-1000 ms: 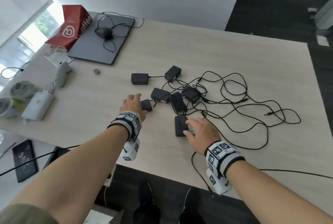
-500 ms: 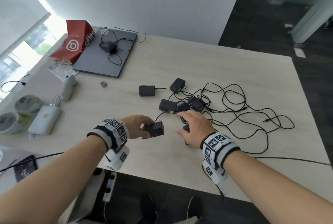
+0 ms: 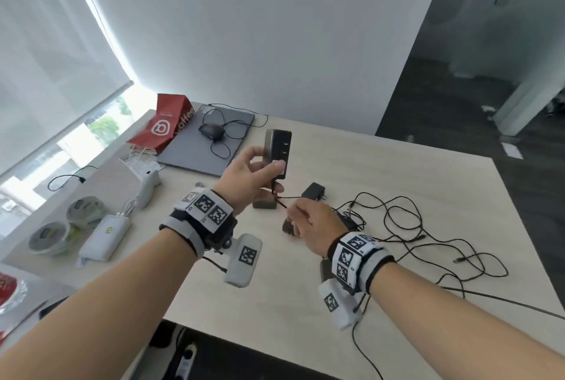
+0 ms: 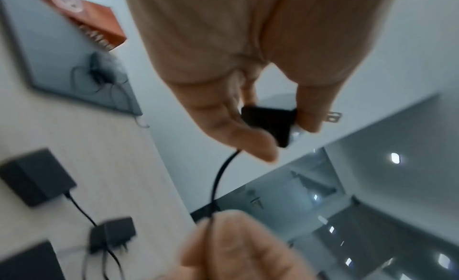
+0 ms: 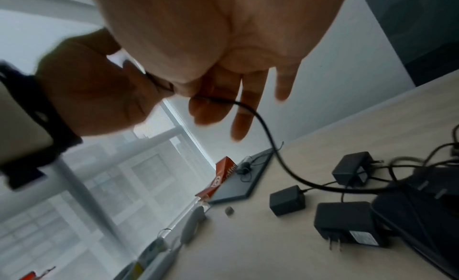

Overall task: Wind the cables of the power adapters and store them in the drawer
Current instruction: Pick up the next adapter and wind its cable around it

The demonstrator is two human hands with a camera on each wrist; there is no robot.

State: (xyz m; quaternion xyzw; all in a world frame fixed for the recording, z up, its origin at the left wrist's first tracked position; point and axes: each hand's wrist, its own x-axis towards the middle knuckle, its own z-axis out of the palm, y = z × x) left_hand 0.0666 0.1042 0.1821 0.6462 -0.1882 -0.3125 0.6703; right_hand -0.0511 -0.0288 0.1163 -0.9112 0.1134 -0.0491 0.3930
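Since a moment ago the left hand (image 3: 247,173) has been lifting a black power adapter (image 3: 278,152) clear of the table (image 3: 397,184), and is now gripping it upright between thumb and fingers. The right hand (image 3: 312,225), at its four o'clock, is pinching the adapter's cable (image 4: 218,178) just below. The other adapters (image 5: 347,223) and tangled cables (image 3: 412,227) are lying at three o'clock, well apart from the laptop (image 3: 211,144).

Daylight is admitted through the window (image 3: 101,129) beyond the left hand (image 3: 244,175). Both wrist views are smeared by motion blur; straight lines are bowed at edges.
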